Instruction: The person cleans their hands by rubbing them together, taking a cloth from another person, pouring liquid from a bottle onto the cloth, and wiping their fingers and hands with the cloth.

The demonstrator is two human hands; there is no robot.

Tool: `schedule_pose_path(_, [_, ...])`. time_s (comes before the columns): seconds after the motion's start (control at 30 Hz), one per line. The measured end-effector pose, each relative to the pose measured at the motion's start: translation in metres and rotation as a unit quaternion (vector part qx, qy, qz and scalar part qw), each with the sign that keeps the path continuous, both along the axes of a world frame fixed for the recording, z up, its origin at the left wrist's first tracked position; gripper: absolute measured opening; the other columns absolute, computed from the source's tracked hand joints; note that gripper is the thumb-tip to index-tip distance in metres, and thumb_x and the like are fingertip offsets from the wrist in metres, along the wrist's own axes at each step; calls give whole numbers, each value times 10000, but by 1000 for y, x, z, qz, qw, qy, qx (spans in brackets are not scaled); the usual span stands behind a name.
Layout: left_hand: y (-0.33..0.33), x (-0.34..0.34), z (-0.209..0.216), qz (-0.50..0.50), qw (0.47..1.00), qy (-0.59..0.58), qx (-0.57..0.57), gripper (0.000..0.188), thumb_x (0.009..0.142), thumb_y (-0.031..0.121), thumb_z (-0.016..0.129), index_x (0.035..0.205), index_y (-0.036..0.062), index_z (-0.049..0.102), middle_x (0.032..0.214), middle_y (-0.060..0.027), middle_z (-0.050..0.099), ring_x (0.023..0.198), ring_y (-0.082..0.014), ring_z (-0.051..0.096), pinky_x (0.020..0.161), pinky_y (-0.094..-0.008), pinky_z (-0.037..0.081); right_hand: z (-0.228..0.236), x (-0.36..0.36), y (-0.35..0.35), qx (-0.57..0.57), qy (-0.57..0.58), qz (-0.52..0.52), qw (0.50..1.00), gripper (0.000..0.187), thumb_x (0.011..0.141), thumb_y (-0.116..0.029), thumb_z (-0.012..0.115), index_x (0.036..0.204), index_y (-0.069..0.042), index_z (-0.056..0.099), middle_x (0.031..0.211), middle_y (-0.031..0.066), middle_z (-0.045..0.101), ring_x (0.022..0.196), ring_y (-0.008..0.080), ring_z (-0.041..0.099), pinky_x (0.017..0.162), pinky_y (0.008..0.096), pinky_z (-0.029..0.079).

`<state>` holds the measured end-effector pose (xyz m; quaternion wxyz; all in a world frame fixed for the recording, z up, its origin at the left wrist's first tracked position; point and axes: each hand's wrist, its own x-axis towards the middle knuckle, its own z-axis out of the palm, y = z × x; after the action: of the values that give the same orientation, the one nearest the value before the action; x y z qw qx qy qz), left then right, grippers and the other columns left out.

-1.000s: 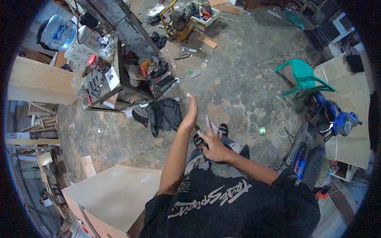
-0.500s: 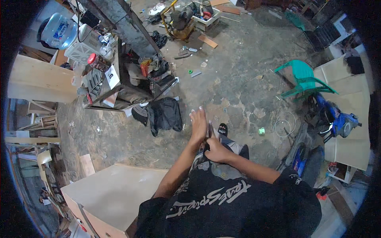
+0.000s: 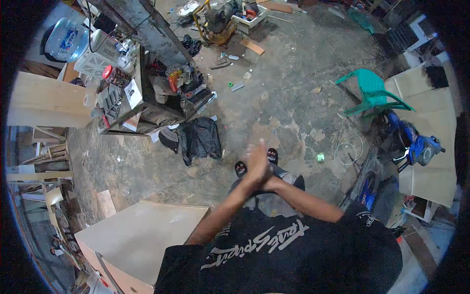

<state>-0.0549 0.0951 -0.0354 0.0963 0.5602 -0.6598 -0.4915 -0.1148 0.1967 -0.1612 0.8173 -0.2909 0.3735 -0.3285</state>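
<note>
My left hand (image 3: 257, 165) is raised in front of my body. Its fingers are smeared by motion, but they look stretched out and nothing shows in them. Against its palm side rests my right hand (image 3: 269, 181), mostly hidden behind the left one, so its fingers cannot be made out. Both forearms meet at the hands above my lap. Beyond them, my feet in dark sandals (image 3: 272, 156) stand on the concrete floor (image 3: 293, 98).
A pale board box (image 3: 142, 225) stands at the near left. A black plastic bag (image 3: 203, 138) lies ahead, beside a cluttered workbench (image 3: 139, 115). To the right are a green plastic chair (image 3: 373, 90), a blue motorbike (image 3: 416, 144) and a coil of wire (image 3: 349, 149).
My right hand has moved from beside the left wrist to behind the left hand. The left hand has shifted slightly right and down, and its fingers now blur. Both sandals now show.
</note>
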Motion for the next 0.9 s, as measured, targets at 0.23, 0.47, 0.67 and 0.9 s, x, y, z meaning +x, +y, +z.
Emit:
schedule_pose_path(0.23, [-17, 22, -59, 34, 997, -44, 45, 774, 951, 594, 168, 1428, -7, 268, 1459, -327, 207, 1394, -458, 92, 1138, -515, 44, 104, 25, -43, -321, 310, -61, 893, 843, 808, -210, 695, 1452, -1, 194, 1547, 161, 131, 1418, 255, 125, 1147, 344, 108])
schedule_pose_path(0.47, [-39, 62, -91, 178, 954, 83, 225, 1051, 776, 849, 113, 1498, 89, 26, 1532, -217, -140, 1409, -317, -205, 1122, -457, -106, 115, 24, -36, -245, 370, 3, 896, 672, 620, -12, 609, 1280, 45, 492, 1518, 309, 34, 1427, 407, 21, 1138, 437, 107])
schedule_pose_path(0.67, [-59, 64, -77, 227, 955, 102, 165, 829, 917, 676, 164, 1502, 95, 75, 1554, -192, -34, 1429, -319, -128, 1130, -485, -54, 136, 24, -44, -310, 397, -38, 863, 646, 643, -8, 605, 1274, 59, 483, 1527, 281, 51, 1404, 445, 76, 1131, 466, 99])
schedule_pose_path(0.9, [2, 30, -47, -79, 985, -39, -146, 531, 997, 329, 284, 1389, -30, 294, 1435, -312, 262, 1354, -501, 159, 1106, -578, 96, 116, 12, -38, -195, 234, 94, 948, 600, 823, -155, 579, 1371, -5, 388, 1419, 191, 397, 1327, 293, 349, 1115, 393, 240])
